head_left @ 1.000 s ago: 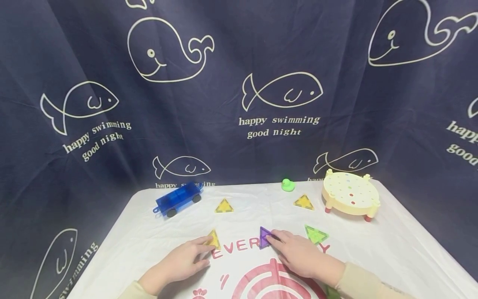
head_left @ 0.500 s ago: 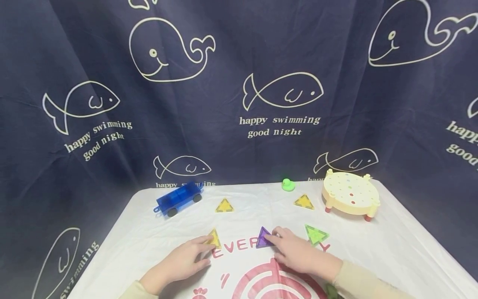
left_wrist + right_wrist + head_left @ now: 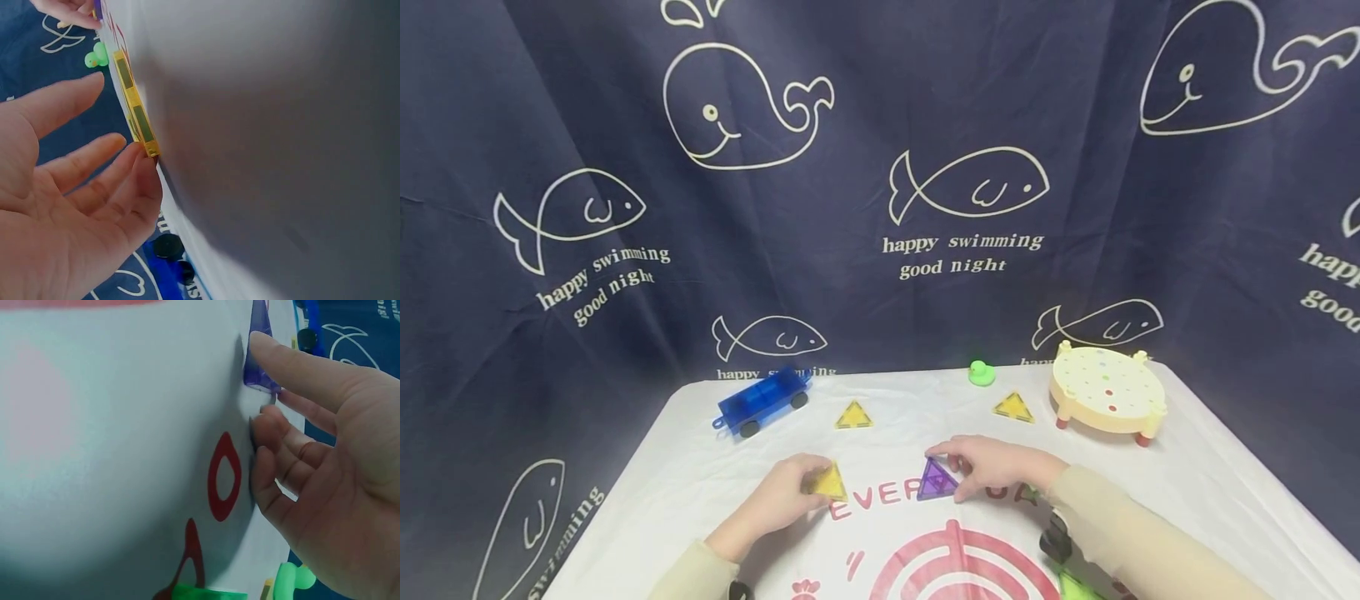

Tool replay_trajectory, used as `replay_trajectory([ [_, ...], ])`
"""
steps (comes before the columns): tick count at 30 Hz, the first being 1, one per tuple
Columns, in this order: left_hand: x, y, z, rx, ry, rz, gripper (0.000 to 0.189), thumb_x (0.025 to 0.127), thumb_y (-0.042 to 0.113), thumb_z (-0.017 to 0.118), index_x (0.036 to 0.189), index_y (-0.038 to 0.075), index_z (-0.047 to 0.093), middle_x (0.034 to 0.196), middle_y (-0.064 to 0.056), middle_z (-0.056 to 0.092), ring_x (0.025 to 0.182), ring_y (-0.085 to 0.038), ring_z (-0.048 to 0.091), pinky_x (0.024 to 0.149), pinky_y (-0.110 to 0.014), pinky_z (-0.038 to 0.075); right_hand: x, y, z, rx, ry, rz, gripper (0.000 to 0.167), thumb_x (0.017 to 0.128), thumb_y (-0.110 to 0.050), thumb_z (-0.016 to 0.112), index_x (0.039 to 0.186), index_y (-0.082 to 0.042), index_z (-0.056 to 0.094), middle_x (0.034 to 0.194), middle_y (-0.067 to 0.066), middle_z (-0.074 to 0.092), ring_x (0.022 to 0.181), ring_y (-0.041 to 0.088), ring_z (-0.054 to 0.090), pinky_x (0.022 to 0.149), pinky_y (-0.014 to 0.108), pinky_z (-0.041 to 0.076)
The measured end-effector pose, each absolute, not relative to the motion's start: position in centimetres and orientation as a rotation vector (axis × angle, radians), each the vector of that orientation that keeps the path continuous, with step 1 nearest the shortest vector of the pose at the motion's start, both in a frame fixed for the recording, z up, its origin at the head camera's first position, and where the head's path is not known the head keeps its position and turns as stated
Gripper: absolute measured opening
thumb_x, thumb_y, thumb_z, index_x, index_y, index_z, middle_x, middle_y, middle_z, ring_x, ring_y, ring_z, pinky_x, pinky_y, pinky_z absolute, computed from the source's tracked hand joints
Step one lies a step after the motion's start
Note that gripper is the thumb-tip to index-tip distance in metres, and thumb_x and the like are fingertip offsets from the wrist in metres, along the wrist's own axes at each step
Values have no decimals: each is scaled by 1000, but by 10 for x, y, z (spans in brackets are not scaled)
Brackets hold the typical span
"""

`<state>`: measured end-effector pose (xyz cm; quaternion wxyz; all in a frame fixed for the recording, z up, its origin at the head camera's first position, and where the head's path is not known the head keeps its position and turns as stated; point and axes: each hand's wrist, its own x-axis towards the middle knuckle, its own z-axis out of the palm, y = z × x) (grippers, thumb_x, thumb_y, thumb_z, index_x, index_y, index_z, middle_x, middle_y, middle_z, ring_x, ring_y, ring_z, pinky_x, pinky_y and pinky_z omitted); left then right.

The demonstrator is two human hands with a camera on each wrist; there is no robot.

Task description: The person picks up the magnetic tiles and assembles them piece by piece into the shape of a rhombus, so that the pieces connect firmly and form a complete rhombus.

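My left hand (image 3: 786, 492) is at a yellow triangular magnetic tile (image 3: 832, 483) on the white cloth. In the left wrist view, its fingertips meet one end of that yellow tile (image 3: 139, 109), while the thumb stands apart. To the right, my right hand (image 3: 996, 467) pinches a purple triangular magnetic tile (image 3: 937, 482), index finger at the top corner and thumb at the lower right. The right wrist view shows the thumb over the purple tile (image 3: 257, 369); the other fingers are bent beside it. A green triangular tile (image 3: 1032, 492) is mostly hidden behind the right hand and sleeve.
Two more yellow tiles, one left (image 3: 854, 414) and one right (image 3: 1013, 407), lie farther back. A blue toy wagon (image 3: 763, 402) stands back left, a green duck (image 3: 981, 372) at the rear, and a cream pegged round toy (image 3: 1107, 390) back right. Another green piece (image 3: 1077, 588) shows beneath the right sleeve.
The purple tile has turned so one point faces away. My right hand went from fingertips on it to thumb and index finger at its corners. The left hand's fingers are more arched.
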<state>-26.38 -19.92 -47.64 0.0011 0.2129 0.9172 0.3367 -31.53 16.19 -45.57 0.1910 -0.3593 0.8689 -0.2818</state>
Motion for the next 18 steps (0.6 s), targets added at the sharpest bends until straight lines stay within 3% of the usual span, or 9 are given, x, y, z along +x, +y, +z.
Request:
replay_trajectory([
  [7, -270, -193, -473, 463, 2906, 1014, 56, 74, 17, 89, 121, -5, 68, 107, -13, 68, 101, -34, 66, 94, -55, 52, -320, 163, -463, -1043, 2467, -844, 60, 82, -11, 84, 137, -3, 60, 93, -2, 57, 80, 12, 51, 74, 30, 45],
  [12, -274, -187, -474, 462, 2951, 943, 63, 67, 20, 93, 120, -5, 69, 97, -10, 64, 86, -25, 61, 86, -50, 53, -319, 162, -472, -1057, 2536, -879, 62, 80, -13, 86, 135, 0, 60, 88, -4, 56, 75, 8, 48, 69, 28, 45],
  [18, -278, -182, -479, 463, 2959, 861, 66, 67, 19, 93, 125, -3, 69, 94, -7, 59, 82, -21, 56, 82, -47, 52, -313, 160, -475, -1014, 2584, -924, 63, 80, -14, 87, 134, 4, 60, 85, -4, 55, 72, 7, 47, 65, 27, 44],
])
